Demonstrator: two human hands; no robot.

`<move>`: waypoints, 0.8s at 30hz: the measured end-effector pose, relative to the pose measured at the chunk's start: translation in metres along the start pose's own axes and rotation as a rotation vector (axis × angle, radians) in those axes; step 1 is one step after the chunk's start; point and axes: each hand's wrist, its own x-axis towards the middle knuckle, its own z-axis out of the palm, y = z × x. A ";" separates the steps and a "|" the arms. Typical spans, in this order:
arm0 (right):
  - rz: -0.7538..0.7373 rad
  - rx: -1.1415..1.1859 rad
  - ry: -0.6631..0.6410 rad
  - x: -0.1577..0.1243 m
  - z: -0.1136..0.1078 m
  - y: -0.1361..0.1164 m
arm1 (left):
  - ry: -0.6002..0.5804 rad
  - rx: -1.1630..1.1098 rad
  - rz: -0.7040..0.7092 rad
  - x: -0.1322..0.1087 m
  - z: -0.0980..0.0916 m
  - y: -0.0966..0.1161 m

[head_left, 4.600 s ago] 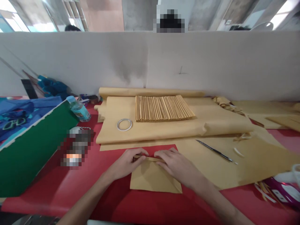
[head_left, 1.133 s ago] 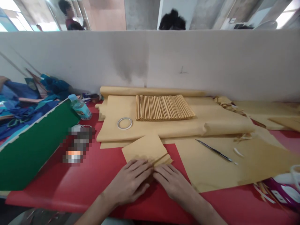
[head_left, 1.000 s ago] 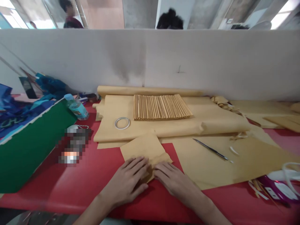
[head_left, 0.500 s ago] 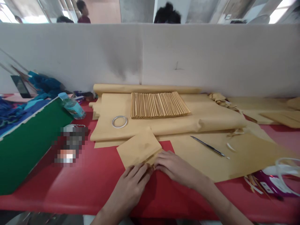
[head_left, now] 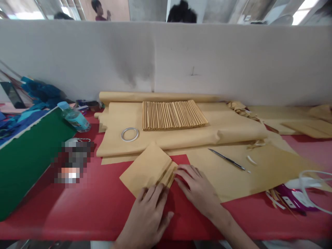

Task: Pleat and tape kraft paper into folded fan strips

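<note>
In the head view, a small kraft-paper sheet lies tilted on the red table, its right edge gathered into narrow pleats. The left hand lies flat and unclenched with its fingertips pressing the sheet's near corner, and the right hand is also flat, its fingertips touching the pleated edge without gripping it. Behind them, on larger kraft sheets, sit a stack of pleated paper and a tape ring, with a craft knife to the right and a water bottle to the left beside a green board.
</note>
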 end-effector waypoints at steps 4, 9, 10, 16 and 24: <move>-0.111 -0.002 -0.026 -0.010 0.004 0.003 | 0.019 -0.007 -0.058 0.001 0.006 0.019; -0.169 -0.059 -0.013 -0.004 -0.001 0.012 | -0.040 -0.066 -0.027 0.012 0.002 0.018; -0.147 -0.057 -0.023 -0.001 -0.002 0.013 | -0.027 -0.076 -0.008 0.014 0.002 0.016; 0.134 0.038 -0.139 0.024 -0.004 0.010 | 0.011 -0.125 0.001 0.016 0.014 0.008; 0.310 0.071 -0.063 0.040 0.014 0.023 | 0.006 -0.063 0.042 0.013 0.014 0.009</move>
